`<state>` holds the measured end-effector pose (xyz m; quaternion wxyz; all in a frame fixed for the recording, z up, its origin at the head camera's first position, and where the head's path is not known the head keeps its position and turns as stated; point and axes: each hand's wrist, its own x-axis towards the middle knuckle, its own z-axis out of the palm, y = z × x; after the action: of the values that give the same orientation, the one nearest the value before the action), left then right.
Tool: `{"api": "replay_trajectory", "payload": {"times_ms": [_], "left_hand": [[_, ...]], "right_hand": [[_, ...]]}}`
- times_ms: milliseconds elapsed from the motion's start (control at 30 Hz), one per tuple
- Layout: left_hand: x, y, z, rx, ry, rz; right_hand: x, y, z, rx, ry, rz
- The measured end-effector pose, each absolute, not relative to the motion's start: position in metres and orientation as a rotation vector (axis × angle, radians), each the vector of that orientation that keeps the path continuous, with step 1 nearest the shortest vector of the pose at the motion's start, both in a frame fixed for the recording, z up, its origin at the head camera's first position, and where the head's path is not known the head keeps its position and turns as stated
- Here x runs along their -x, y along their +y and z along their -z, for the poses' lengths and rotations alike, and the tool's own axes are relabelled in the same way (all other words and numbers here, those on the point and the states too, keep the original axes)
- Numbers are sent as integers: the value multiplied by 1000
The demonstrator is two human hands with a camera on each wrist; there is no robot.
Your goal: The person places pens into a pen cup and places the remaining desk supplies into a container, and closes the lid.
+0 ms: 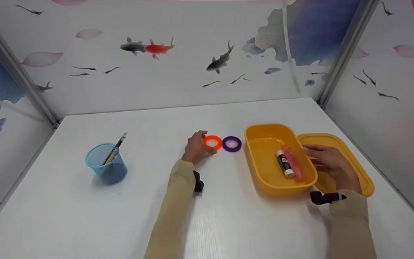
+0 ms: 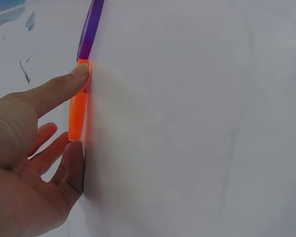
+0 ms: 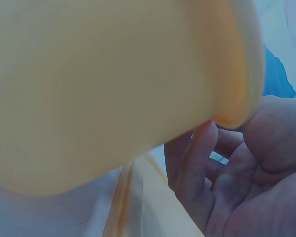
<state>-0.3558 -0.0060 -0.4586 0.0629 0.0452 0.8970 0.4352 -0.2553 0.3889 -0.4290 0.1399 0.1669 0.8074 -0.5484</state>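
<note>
Orange ring (image 1: 219, 144), flat on the white table (image 1: 138, 216) beside a purple ring (image 1: 231, 150); left hand (image 1: 196, 148) pinches it edge to edge, as its flatness suits. Yellow box (image 1: 264, 151), glue stick (image 1: 285, 164) inside; right hand (image 1: 331, 163) grips one side, presumably to steady it.

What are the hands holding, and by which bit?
The left hand pinches the orange ring by its outer edge. The right hand holds the yellow box by its right-side rim.
</note>
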Motion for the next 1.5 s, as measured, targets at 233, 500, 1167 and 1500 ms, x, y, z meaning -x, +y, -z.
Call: {"api": "replay_trajectory", "payload": {"times_ms": [233, 500, 1167, 1500], "left_hand": [[355, 1, 457, -93, 2764, -1188], [354, 5, 453, -128, 2813, -1047], [348, -5, 432, -251, 2807, -913], [338, 1, 417, -346, 2818, -920]], "right_hand": [[256, 389, 430, -494, 2323, 1583], [256, 389, 428, -485, 2346, 1575], [256, 389, 429, -509, 2325, 1589], [256, 388, 429, -504, 2323, 1602]]}}
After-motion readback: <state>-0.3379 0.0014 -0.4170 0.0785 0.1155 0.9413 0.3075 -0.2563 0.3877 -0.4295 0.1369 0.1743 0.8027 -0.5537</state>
